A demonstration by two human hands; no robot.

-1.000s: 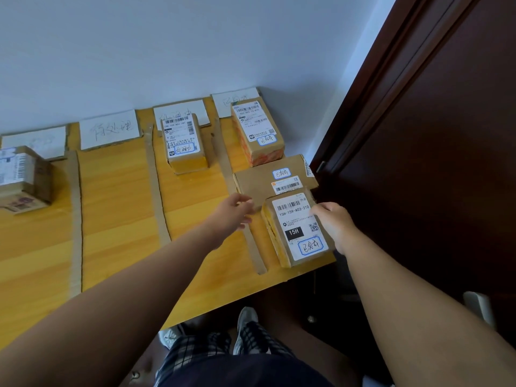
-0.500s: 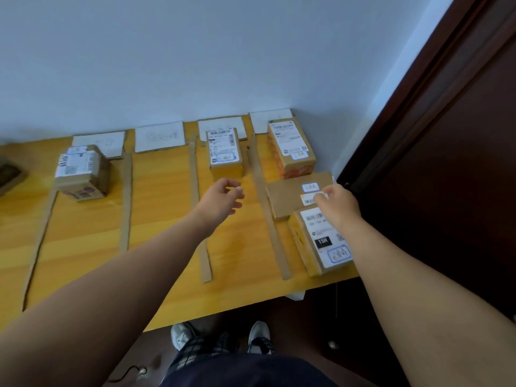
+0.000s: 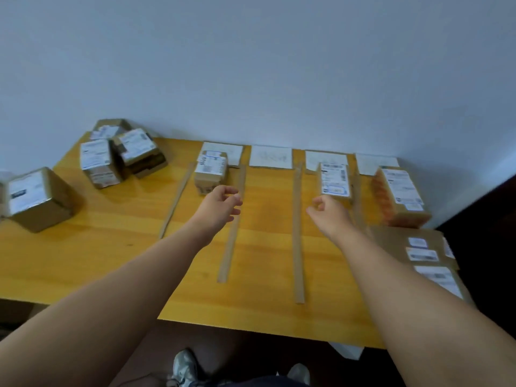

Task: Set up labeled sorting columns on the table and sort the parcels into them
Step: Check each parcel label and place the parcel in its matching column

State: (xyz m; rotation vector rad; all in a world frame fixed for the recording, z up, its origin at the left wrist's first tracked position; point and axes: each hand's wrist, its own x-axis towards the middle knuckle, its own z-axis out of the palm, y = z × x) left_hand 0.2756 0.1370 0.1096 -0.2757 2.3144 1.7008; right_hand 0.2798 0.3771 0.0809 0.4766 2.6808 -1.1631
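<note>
Soft, even light, rather dim and bluish on the wall (image 3: 251, 65); I can't tell its source. My view smears with motion: labels on the boxes (image 3: 333, 178) are unreadable. A faint sheen lies on the table (image 3: 92, 255) toward nine o'clock. The table's edges bow near the frame's borders; three o'clock sinks into darkness.

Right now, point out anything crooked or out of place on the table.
The leftmost cardboard strip slants, unlike the straighter strips beside it. At the far left, unsorted parcels sit heaped at mixed angles outside the columns. Nothing looks damaged or spilled.
</note>
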